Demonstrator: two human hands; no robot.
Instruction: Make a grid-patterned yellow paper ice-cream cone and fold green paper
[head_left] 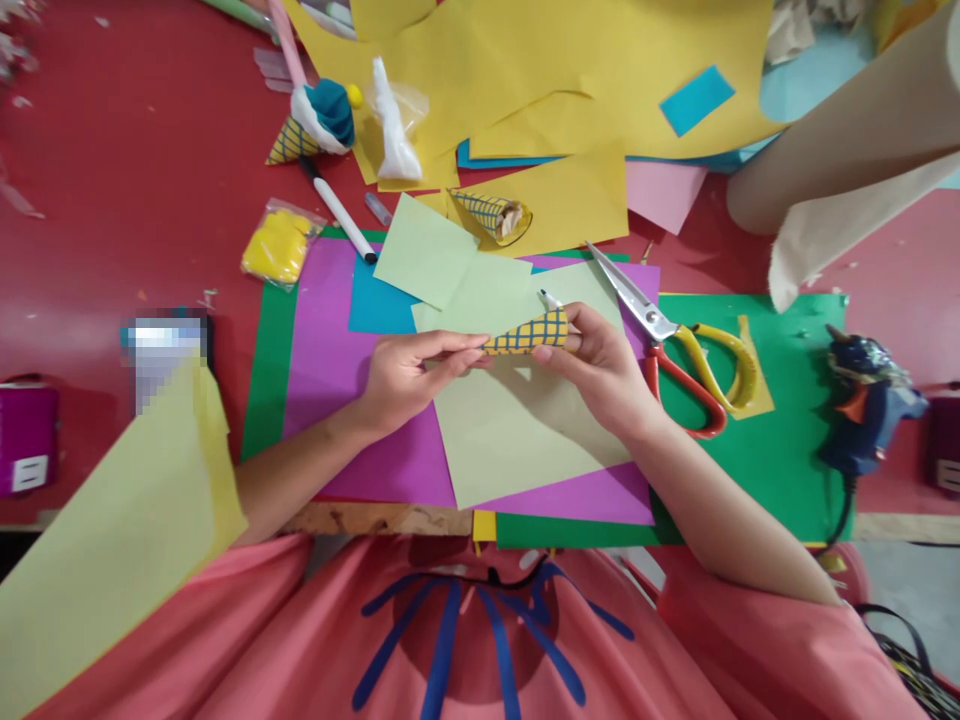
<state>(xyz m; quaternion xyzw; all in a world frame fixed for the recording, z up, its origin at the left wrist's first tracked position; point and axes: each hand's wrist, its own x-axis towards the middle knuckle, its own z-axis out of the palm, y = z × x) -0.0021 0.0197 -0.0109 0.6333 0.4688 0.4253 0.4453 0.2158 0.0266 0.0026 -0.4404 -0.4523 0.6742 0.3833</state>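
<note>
A yellow paper cone (pixel 529 333) with a dark blue grid lies sideways between my two hands, above pale green paper sheets (pixel 525 440). My left hand (pixel 412 375) pinches its pointed end on the left. At the wide end, my right hand (pixel 600 365) grips the rim, thumb in front and fingers partly behind or inside it. Just behind the cone shows a pen tip (pixel 550 299), mostly hidden. A second gridded cone (pixel 491 215) lies farther back with crumpled pale material in its mouth. To the right of my right hand lie scissors (pixel 660 335) with red and yellow handles, blades parted.
A paper ice cream cone (pixel 315 120), a white marker (pixel 341 215) and a bag of yellow clay (pixel 279 243) lie at the back left. A glue gun (pixel 870 405) rests on green sheet (pixel 795 460) at right. A large paper roll (pixel 840 150) stands behind.
</note>
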